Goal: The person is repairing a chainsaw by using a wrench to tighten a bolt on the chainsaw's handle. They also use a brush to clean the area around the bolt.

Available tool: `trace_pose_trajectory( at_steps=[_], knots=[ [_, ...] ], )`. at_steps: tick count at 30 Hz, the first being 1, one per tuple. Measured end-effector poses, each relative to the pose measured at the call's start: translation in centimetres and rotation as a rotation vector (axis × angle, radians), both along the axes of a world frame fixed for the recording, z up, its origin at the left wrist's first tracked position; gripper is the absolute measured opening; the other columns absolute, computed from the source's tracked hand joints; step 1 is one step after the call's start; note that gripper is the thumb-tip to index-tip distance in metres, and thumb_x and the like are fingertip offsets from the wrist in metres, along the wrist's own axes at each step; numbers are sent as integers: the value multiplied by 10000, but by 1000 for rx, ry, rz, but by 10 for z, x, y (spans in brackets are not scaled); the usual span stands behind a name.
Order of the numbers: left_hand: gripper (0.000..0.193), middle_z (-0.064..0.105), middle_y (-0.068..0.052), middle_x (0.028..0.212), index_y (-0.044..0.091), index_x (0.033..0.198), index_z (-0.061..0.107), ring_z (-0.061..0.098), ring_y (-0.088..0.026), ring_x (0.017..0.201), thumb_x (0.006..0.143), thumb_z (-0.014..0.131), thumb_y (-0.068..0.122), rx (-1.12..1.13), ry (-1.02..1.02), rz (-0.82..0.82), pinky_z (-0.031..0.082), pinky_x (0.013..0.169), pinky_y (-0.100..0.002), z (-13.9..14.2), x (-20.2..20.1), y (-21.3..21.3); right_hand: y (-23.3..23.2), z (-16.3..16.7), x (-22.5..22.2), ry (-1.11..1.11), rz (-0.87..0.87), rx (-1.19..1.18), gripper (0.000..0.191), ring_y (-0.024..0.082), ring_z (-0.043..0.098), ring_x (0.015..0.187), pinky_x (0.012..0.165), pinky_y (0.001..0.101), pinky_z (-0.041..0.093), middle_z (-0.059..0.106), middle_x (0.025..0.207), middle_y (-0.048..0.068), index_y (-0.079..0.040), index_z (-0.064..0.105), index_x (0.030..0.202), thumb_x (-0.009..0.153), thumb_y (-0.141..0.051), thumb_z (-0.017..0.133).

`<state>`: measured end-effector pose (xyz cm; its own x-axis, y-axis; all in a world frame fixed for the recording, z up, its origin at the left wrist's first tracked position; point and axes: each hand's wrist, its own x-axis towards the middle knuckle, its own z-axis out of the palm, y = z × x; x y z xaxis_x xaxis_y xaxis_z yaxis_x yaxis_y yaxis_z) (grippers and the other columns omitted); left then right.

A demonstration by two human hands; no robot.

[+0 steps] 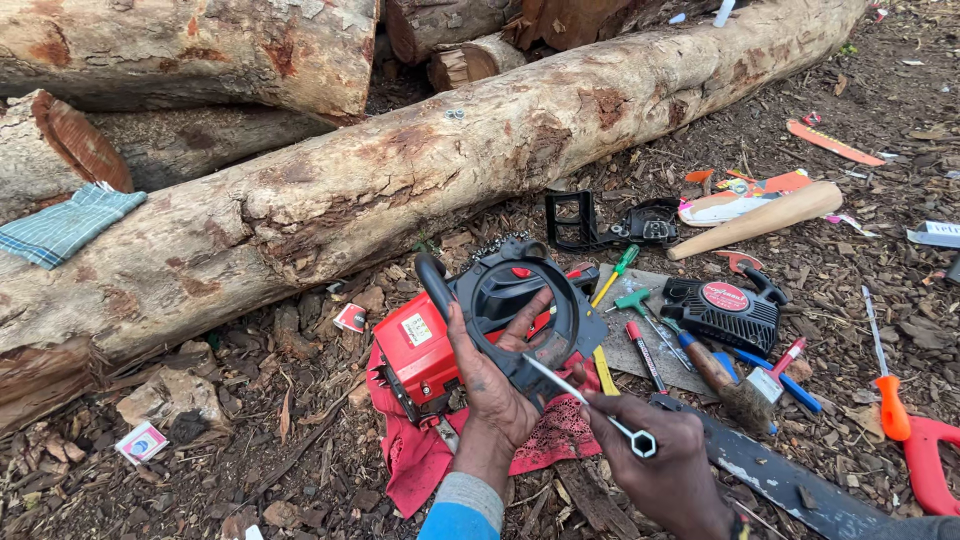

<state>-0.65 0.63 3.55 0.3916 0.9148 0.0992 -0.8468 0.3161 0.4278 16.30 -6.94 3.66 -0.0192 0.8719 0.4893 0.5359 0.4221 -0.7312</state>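
The left hand (495, 385) is gripping the red chainsaw body (440, 350), fingers curled over the dark housing to steady it on the red rag (420, 465) that is keeping it off the wood chips, just in front of the long log (400, 180). The right hand (665, 455) is closed around a metal socket wrench (590, 405), angling its thin end into the housing. To the right of the chainsaw body, the starter cover (725, 312), screwdrivers (640, 300) and guide bar (775, 480) are lying within reach.
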Motion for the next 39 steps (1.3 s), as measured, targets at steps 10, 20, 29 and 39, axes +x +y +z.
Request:
trace_pose_trajectory(
  at_steps=[10,20,29,39],
  knots=[
    [1185,654,-204,1297,3,1489,547,679,-251,1063,784,355,936,177,186,222,616,831,-372,-8,0,3,-5,0,-2,443,-150,-517,227,98,450,385,351,298,328,621,538,31,-6,838,1017,839,-140,795],
    [946,586,-210,1457,-110,1173,505,519,-276,1390,915,413,796,397,413,377,341,1245,-448,-23,3,9,-5,2,-5,643,-152,-513,255,84,368,370,340,282,308,527,499,16,73,788,1036,850,-98,752],
    [1112,623,-180,1344,-8,1484,552,661,-222,1123,839,324,870,243,293,180,593,860,-360,-21,0,5,-13,8,-16,726,-138,-577,236,97,361,348,319,294,252,494,492,19,88,774,995,866,-110,771],
    [1209,664,-171,1304,-6,1495,538,674,-206,1059,789,254,933,213,302,208,591,795,-332,-12,1,4,-13,-1,-8,393,-161,-507,217,110,461,358,332,308,314,638,513,54,10,830,1006,857,-136,773]
  ],
)
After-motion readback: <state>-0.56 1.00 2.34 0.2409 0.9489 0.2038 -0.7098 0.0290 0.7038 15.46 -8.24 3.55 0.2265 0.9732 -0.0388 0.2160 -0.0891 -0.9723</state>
